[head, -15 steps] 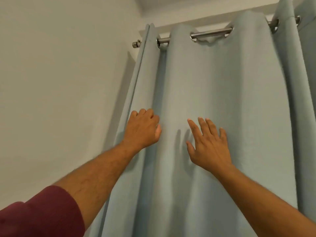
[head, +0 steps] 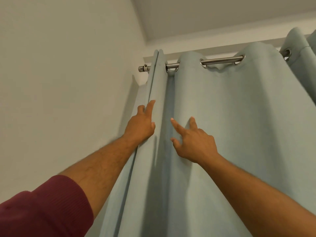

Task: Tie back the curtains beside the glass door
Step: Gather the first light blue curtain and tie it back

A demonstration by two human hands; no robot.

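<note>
A pale blue-grey eyelet curtain (head: pixel 230 134) hangs in folds from a steel rod (head: pixel 222 60) and fills the middle and right of the head view. My left hand (head: pixel 141 125) is raised at the curtain's left hem (head: pixel 153 79), with two fingers stretched up along that edge and touching it. My right hand (head: pixel 193 139) lies against the front of the first wide fold, fingers spread and pointing up, holding nothing. No tie-back or glass door is in sight.
A plain white wall (head: pixel 68 82) stands close on the left, meeting the ceiling (head: pixel 222 17) above the rod. The rod's end cap (head: pixel 142 67) sticks out past the curtain edge. A second curtain panel (head: pixel 301 48) hangs at the far right.
The view has tilted up toward the rod. My left hand has uncurled and slid higher along the hem. My right hand has moved up and left, toward the crease beside the first fold.
</note>
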